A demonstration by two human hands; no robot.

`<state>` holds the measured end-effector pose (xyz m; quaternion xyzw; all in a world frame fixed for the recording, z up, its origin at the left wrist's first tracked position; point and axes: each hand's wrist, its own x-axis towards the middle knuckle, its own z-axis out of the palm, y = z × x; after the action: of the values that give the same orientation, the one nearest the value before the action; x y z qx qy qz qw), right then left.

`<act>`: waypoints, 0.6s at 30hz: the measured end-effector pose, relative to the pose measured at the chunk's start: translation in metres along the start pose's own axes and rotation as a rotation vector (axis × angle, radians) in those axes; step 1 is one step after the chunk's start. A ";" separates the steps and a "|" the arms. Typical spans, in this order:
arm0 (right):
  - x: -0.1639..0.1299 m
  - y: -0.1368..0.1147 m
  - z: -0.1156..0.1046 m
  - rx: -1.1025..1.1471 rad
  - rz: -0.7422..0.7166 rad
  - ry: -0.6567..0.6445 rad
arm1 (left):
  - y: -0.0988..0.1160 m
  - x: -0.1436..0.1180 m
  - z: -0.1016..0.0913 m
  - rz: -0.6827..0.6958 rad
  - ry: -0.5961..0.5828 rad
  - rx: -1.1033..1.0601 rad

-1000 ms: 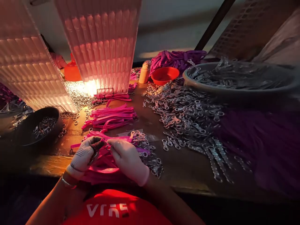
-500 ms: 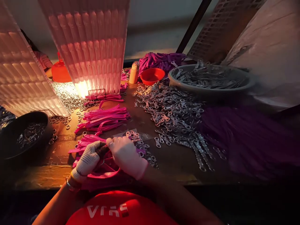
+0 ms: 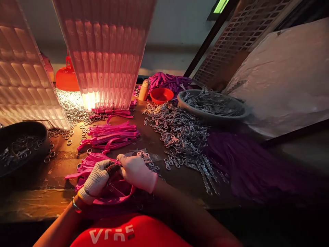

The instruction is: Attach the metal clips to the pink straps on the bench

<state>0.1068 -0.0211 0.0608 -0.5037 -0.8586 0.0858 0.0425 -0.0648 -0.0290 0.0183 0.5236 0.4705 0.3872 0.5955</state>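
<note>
My left hand (image 3: 99, 176), in a white dotted glove, is closed beside my right hand (image 3: 137, 173), which wears a plain white glove. Their fingertips meet in a pinch on a pink strap (image 3: 123, 199) that loops below them. A dark patch shows at the left fingertips; whether it is bare fingers or an object I cannot tell. Close behind the left hand lies a bunch of pink straps (image 3: 88, 164). Small metal hook clasps (image 3: 147, 157) lie just beyond my right hand, partly on clear plastic.
Another pink bundle (image 3: 115, 133) lies farther back. A dark bowl (image 3: 45, 137) stands left, below ridged translucent panels (image 3: 108, 51) and a red lamp (image 3: 67, 79). Right are a heap of metal clasps (image 3: 180, 133), a grey basin (image 3: 218, 116), a red bowl (image 3: 161, 96) and purple straps (image 3: 239, 161).
The camera view has tilted and shifted slightly, so the panels and basin sit lower. My hands stay together at the strap, with little change in their grip.
</note>
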 end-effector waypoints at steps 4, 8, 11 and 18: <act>-0.003 0.004 0.013 -0.035 -0.087 0.023 | 0.000 0.001 -0.003 0.013 -0.060 0.093; -0.006 0.009 0.020 -0.100 -0.119 0.073 | 0.009 0.007 -0.002 0.066 -0.037 0.247; -0.010 0.010 0.015 -0.134 -0.146 0.071 | 0.021 0.013 -0.001 0.088 -0.089 0.398; -0.049 0.047 0.004 0.055 0.031 0.156 | 0.044 0.001 -0.031 0.091 0.132 0.565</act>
<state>0.1702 -0.0424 0.0483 -0.5208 -0.8420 0.0704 0.1217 -0.0928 -0.0137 0.0611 0.6629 0.5735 0.3001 0.3762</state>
